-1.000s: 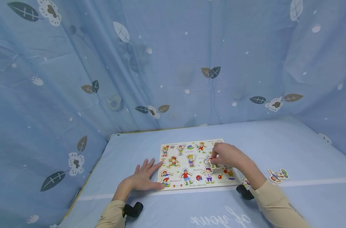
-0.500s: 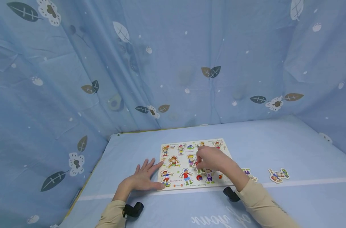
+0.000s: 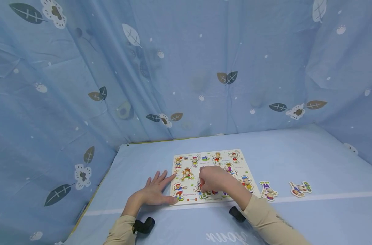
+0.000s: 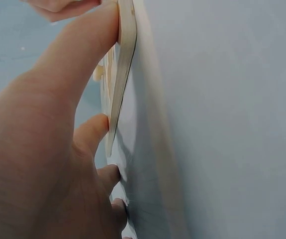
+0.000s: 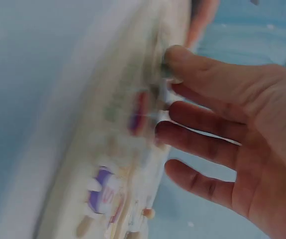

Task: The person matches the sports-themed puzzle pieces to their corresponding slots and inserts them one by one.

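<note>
A wooden sports puzzle board (image 3: 190,201) lies on the blue cloth, with several knobbed figure pieces on it. My right hand (image 3: 215,178) pinches a small figure puzzle piece (image 3: 204,195) between thumb and fingers, low over the roller-skating figure at the board's front. Most of that piece is hidden by the hand, and the right wrist view is blurred there. My left hand (image 3: 156,190) lies spread at the board's left side. Its thumb (image 4: 100,25) rests on the front corner and its index finger (image 4: 95,130) touches the left edge.
To the right of the board two loose puzzle pieces lie on the cloth: one with purple trousers (image 3: 268,191) and one farther right (image 3: 300,189). A patterned blue curtain (image 3: 186,68) hangs behind the table.
My right hand has carried the puzzle piece leftward and toward the front, from the bicycle figure across the middle to the roller-skating figure. The left hand stays put.
</note>
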A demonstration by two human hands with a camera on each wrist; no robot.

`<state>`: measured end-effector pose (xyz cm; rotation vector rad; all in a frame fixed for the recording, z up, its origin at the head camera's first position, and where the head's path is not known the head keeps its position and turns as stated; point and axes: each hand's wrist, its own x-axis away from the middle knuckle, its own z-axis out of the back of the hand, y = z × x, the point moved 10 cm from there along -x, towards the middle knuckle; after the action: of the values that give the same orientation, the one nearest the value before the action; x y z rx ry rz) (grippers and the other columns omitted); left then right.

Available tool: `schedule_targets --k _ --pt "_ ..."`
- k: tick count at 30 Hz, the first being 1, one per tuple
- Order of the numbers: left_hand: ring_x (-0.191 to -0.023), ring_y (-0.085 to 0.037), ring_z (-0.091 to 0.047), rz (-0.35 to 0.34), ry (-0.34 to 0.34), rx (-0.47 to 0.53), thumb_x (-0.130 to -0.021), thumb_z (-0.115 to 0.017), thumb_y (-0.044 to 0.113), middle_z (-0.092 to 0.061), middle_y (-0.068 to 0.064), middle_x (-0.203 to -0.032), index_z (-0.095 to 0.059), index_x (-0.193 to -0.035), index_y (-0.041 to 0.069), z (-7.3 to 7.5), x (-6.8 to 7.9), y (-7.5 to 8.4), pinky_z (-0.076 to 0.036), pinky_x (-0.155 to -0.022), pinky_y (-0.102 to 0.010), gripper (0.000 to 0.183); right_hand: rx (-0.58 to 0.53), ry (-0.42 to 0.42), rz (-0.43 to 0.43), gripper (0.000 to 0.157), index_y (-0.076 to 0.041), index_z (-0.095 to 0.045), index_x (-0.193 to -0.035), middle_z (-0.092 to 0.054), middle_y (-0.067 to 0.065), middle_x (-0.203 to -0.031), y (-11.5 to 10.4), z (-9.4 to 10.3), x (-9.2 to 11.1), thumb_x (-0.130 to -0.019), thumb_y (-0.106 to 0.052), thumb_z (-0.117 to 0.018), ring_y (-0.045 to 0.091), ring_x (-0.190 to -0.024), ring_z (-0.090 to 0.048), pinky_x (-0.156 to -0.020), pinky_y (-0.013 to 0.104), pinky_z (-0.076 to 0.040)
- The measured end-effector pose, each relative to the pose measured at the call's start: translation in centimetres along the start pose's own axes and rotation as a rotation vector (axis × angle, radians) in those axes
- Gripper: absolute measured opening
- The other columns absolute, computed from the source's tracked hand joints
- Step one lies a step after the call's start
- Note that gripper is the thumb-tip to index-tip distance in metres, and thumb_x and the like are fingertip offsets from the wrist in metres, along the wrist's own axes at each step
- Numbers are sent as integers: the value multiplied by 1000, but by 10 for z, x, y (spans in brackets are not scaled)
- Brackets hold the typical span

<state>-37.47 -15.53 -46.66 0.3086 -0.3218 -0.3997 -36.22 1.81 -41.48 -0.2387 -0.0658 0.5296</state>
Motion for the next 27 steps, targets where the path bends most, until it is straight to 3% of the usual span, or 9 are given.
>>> schedule_targets --k 10,18,21,27 --pt "-152 -40 1 -2 -3 6 -78 -67 69 -11 -13 -166 -27 -157 30 -1 -1 0 -2 -118 -64 97 43 -4 -13 22 -18 -64 -68 -50 -10 -78 -6 -2 6 -79 -24 -83 8 -62 -46 -59 27 -41" --pt "-152 -40 1 4 -11 -4 -78 -67 69 -10 -13 -166 -26 -158 30 1 1 -1 -2 -118 -63 98 52 60 60 15 -17 -68 -73 -48 -10 -75 -16 0 11 -75 -14 -82 9 -65 -43 -57 26 -38" --pt "-152 -40 1 8 -10 -4 -78 -67 69 -10 -13 -166 -25 -158 30 2 1 0 -2 -118 -64 98 75 90 83 13 -17 -68 -74 -49 -9 -73 -22 -1 13 -74 -11 -80 11 -69 -45 -57 28 -39" --pt "-152 -40 1 4 -9 -4 -78 -67 70 -10 -13 -166 -26 -158 30 -1 -1 0 -2 -118 -64 98 101 89 52 11 -15 -73 -85 -57 -7 -80 -23 -5 19 -78 -15 -81 14 -78 -54 -64 33 -47"
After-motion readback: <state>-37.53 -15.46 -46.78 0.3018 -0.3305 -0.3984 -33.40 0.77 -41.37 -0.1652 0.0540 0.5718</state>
